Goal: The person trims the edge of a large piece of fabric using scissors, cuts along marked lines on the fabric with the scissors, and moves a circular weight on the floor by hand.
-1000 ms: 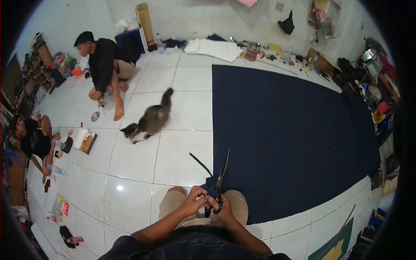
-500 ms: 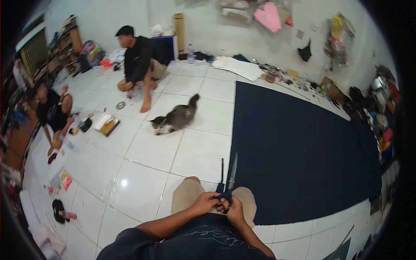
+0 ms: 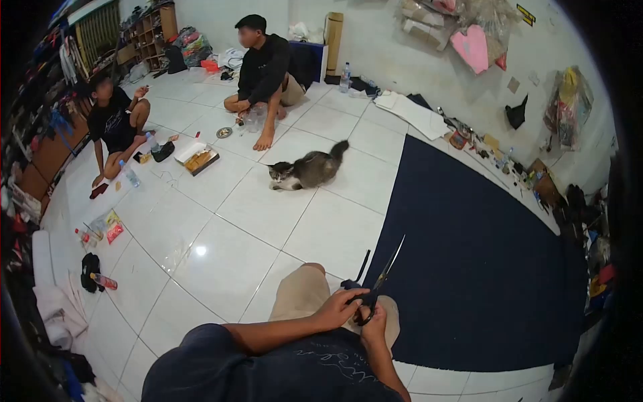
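My left hand (image 3: 340, 308) is closed near the scissors' handles, over my lap, but what it grips is too small to make out. In my right hand (image 3: 376, 320) are the black-handled scissors (image 3: 384, 273), their blades pointing up and away. A dark strip (image 3: 364, 265) and a small dark piece of cloth (image 3: 351, 284) show just beyond my left hand. The large dark blue cloth (image 3: 475, 261) lies flat on the floor to the right of the scissors.
A cat (image 3: 313, 170) lies on the tiles ahead. Two people (image 3: 264, 74) sit at the upper left, near an open box (image 3: 197, 159). White sheets (image 3: 410, 115) and small items line the wall; bottles (image 3: 104, 281) lie at the left.
The view has swung left, so the scene sits further right. My hands have shifted slightly around the scissors. The cat has turned its head.
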`<state>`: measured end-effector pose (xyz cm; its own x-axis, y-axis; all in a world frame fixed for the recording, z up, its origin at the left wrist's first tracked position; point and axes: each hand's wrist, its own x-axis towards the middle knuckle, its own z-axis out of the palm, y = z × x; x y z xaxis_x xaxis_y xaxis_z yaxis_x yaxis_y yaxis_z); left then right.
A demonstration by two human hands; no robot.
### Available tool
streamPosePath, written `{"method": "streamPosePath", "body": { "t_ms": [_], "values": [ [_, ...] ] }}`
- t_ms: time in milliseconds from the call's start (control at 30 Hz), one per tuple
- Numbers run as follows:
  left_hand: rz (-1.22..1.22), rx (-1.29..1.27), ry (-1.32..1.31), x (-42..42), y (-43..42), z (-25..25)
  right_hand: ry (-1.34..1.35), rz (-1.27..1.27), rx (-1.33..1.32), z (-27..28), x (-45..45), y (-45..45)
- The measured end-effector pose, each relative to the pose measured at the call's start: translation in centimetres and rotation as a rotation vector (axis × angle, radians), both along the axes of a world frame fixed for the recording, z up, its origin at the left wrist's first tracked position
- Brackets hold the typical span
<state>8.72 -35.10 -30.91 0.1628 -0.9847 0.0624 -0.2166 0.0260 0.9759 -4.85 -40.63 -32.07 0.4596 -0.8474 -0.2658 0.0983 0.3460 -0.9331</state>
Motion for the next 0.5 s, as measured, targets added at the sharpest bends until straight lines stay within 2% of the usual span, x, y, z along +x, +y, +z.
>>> {"method": "streamPosePath", "body": {
  "t_ms": [33,100,167,200,233,300,333,367,433,467,500],
  "values": [
    [0.075,-0.082,-0.083,-0.4,0.0,0.0,0.001,-0.01,0.016,-0.2,0.1,-0.2],
    [0.045,-0.029,-0.094,-0.8,-0.2,-0.1,-0.018,-0.006,-0.077,-1.0,-0.4,-0.6],
    [0.186,-0.144,-0.184,-1.0,-0.3,-0.5,0.027,0.002,-0.084,-0.3,-0.6,-0.2],
    [0.192,-0.003,0.051,-0.5,-0.5,-0.5,0.034,-0.016,-0.042,0.6,-0.6,0.1],
    [0.203,0.006,0.053,0.3,-0.9,-1.5,0.037,-0.036,-0.004,1.0,-0.6,0.3],
    [-0.163,0.007,-0.078,1.9,-1.7,-4.6,0.037,-0.025,0.014,0.2,-1.1,0.5],
    [-0.302,0.209,0.364,1.8,-1.7,-4.5,0.045,-0.027,-0.034,-0.1,-1.1,0.4],
    [-0.281,0.209,0.366,1.6,-1.7,-4.3,0.052,-0.023,-0.081,-0.1,-1.1,0.3],
    [-0.377,0.31,0.602,1.8,-1.2,-3.2,0.073,0.007,-0.108,0.3,-1.2,0.3],
    [-0.314,0.284,0.505,2.0,-1.0,-1.4,0.073,0.027,-0.165,0.6,-1.2,0.4],
    [-0.304,0.231,0.47,2.1,-1.1,-1.8,0.067,0.041,-0.226,0.8,-0.8,0.4]
  ]
}}
